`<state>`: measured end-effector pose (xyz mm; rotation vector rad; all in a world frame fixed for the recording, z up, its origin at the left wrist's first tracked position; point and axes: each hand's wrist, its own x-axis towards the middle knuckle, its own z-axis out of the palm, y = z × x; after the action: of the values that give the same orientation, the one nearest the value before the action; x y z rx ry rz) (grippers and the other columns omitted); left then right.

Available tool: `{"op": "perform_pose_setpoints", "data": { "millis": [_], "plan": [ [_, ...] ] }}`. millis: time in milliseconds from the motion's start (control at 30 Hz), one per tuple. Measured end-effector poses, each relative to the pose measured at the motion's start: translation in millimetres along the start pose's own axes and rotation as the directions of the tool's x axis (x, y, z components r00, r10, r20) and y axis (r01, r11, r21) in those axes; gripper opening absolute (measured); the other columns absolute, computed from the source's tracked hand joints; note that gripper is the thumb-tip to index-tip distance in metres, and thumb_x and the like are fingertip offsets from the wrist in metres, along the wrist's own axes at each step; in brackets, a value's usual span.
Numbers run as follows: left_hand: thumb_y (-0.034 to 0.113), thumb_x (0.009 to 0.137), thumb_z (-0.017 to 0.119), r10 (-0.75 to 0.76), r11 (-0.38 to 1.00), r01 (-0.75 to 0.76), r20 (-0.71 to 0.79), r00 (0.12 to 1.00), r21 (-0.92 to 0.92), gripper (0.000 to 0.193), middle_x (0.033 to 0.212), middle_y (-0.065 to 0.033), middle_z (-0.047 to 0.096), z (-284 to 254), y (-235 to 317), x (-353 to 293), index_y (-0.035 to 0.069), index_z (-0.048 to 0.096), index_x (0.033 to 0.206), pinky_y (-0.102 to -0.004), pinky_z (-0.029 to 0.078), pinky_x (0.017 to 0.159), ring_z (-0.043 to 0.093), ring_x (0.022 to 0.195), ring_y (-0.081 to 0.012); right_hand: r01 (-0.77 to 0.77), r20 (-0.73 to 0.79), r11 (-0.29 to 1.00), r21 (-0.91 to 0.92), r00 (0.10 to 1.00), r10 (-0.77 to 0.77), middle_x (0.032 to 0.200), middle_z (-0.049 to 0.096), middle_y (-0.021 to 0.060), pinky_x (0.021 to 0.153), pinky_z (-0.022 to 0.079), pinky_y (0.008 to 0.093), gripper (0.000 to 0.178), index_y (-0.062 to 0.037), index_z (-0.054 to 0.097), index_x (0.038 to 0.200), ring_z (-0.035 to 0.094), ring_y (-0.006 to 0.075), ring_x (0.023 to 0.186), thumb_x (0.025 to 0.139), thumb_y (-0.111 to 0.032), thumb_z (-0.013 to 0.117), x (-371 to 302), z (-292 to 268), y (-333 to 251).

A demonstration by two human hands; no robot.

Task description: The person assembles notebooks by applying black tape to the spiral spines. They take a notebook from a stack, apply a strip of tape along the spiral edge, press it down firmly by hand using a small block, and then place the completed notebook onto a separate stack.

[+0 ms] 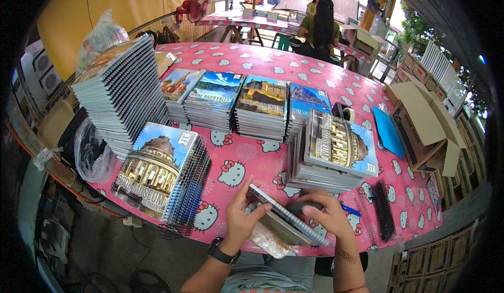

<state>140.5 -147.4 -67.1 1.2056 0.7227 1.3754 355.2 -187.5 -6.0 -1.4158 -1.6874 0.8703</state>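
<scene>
Head view: your left hand (242, 217) clamps its grip on the near end of a spiral-bound notebook (286, 220), thumb on top and fingers under, at about 6 o'clock in the picture, over the near edge of the pink cat-print surface (294, 67). Your right hand (329, 214) closes its grip on a dark object (304, 206) that it presses at the notebook's upper edge; what that object is I cannot tell. Keep the left hand firm so the book stays tilted and steady, and run the right hand along the wire edge without letting the pages fan apart.

The notebook is thin, with a pale cover and a row of wire loops along one long edge, tipped up on its side. A crinkled clear wrapper (269, 243) lies under it.

At 9 o'clock from your hands a stack of notebooks with a domed building on the cover (152, 169) rests; at 1 o'clock sits another stack (336, 151). Loose black binding coils (383, 209) lie at 3 o'clock.
</scene>
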Motion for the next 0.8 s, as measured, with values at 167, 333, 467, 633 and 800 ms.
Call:
{"op": "perform_pose_setpoints", "data": {
  "millis": [167, 333, 467, 633, 800],
  "plan": [
    [-0.001, 0.077, 0.066, -0.030, 0.995, 0.030, -0.001, 1.000, -0.100, 0.058, 0.112, -0.0079, 0.053, -3.0, -6.6, -0.6, -0.003, 0.041, 0.129, -0.0265, 0.040, 0.089, 0.051, 0.100, -0.0124, -0.003, 0.123, 0.955, 0.298, 0.992, -0.036, 0.102, 0.061, 0.0141, 0.067, 0.046, 0.0278, 0.038, 0.0010, 0.065, 0.096, 0.058, 0.0173, 0.074, 0.078, -0.032, 0.064, 5.4, 0.8, -8.3],
    [0.002, 0.083, 0.061, -0.096, 0.988, 0.092, -0.027, 0.995, -0.127, 0.043, 0.100, -0.0014, 0.053, -5.9, -2.5, 1.7, 0.000, 0.049, 0.125, -0.0223, 0.041, 0.080, 0.050, 0.089, -0.0086, 0.128, 0.081, 0.935, 0.330, 0.983, -0.163, 0.113, 0.057, 0.0181, 0.078, 0.045, 0.0294, 0.044, 0.0011, 0.063, 0.101, 0.060, 0.0198, 0.081, 0.078, -0.037, 0.063, 16.7, 3.0, 4.3],
    [0.008, 0.087, 0.057, -0.169, 0.983, 0.168, -0.008, 0.986, -0.076, 0.036, 0.094, 0.0020, 0.052, -7.1, 3.8, 4.8, 0.003, 0.052, 0.122, -0.0200, 0.040, 0.074, 0.046, 0.082, -0.0060, 0.039, 0.085, 0.998, -0.049, 0.996, -0.035, 0.112, 0.059, 0.0168, 0.092, 0.039, 0.0344, 0.050, 0.0009, 0.063, 0.102, 0.052, 0.0228, 0.107, 0.081, -0.044, 0.058, 27.2, 14.3, -3.3],
    [0.011, 0.087, 0.057, -0.152, 0.987, 0.151, -0.026, 0.988, -0.054, 0.035, 0.092, 0.0031, 0.052, -6.8, 5.9, 4.6, 0.003, 0.053, 0.122, -0.0192, 0.039, 0.073, 0.045, 0.081, -0.0053, 0.074, 0.092, 0.918, 0.390, 0.989, -0.119, 0.114, 0.057, 0.0202, 0.092, 0.038, 0.0346, 0.051, 0.0019, 0.063, 0.101, 0.053, 0.0264, 0.107, 0.081, -0.045, 0.058, 26.4, 23.4, -5.7],
    [0.011, 0.088, 0.057, -0.110, 0.993, 0.109, -0.020, 0.994, -0.047, 0.035, 0.094, 0.0019, 0.054, -7.7, -2.1, 5.8, 0.004, 0.053, 0.122, -0.0187, 0.039, 0.074, 0.046, 0.082, -0.0051, -0.079, 0.154, 0.849, 0.523, 0.988, -0.003, 0.111, 0.059, 0.0152, 0.092, 0.038, 0.0314, 0.047, 0.0021, 0.060, 0.107, 0.052, 0.0215, 0.106, 0.083, -0.039, 0.059, 30.4, 22.8, 9.7]
  ]
}}
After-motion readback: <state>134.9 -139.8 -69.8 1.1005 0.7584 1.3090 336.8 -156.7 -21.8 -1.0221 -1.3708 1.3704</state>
